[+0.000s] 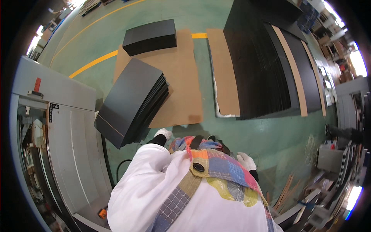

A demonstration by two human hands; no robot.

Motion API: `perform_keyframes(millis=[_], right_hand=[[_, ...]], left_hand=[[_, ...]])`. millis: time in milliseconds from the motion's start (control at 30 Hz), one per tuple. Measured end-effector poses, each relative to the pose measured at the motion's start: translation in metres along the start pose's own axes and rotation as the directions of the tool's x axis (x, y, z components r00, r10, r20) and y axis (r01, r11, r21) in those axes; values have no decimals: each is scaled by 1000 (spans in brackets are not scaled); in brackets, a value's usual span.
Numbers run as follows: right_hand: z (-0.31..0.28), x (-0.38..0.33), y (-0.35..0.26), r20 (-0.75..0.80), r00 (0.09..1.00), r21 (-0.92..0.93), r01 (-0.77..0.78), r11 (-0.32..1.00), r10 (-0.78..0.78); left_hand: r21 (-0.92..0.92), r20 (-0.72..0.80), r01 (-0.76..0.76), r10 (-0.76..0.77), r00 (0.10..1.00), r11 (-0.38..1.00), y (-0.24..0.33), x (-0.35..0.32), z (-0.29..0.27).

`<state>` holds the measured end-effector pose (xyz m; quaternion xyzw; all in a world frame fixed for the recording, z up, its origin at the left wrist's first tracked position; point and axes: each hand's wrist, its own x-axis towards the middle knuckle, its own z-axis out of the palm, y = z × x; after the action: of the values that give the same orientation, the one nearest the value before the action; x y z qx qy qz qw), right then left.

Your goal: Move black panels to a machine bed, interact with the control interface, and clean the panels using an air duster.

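Note:
My left hand (164, 133), in a white glove with a black cuff, hangs low just beyond my waist. It is nearest the lower edge of a cardboard sheet (185, 85) and the fanned stack of dark panels (131, 85), apart from both. Its fingers are too small and turned away to read. My right hand (246, 160), also white-gloved, hangs at my right side with loosely bent fingers and nothing seen in it. A second, squared stack of dark panels (150, 34) lies at the far end of the cardboard.
A tall block of dark panels (259, 69) with pale edge strips (290, 69) stands at the right on cardboard. A grey machine cabinet (77, 139) is at my left. Wood strips (285, 191) lie at the lower right. Yellow lines (92, 65) cross the green floor.

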<state>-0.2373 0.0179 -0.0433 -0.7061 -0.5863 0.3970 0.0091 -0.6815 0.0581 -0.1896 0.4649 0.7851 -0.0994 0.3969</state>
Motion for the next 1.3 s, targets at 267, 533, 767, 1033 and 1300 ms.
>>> perform_keyframes(millis=[267, 533, 767, 1033, 1300], right_hand=[[-120, 122, 18, -24, 997, -216, 67, 974, -73], [-129, 250, -87, 180, 904, -107, 410, 906, -387], [-141, 385, -141, 411, 850, -139, 414, 900, -328], [-204, 544, -273, 322, 885, -176, 406, 897, -337], [-221, 654, -395, 365, 772, -374, 633, 678, -520]], left_hand=[[-245, -182, -246, 205, 962, 938, 152, -41, -40], [-558, -160, 136, -267, 950, 818, 133, 28, -22], [-505, -36, 351, -425, 904, 788, 151, 143, -59], [-655, -119, 111, -248, 961, 747, 213, 222, -208], [-966, 132, 38, -363, 922, -256, 197, 294, -257]])
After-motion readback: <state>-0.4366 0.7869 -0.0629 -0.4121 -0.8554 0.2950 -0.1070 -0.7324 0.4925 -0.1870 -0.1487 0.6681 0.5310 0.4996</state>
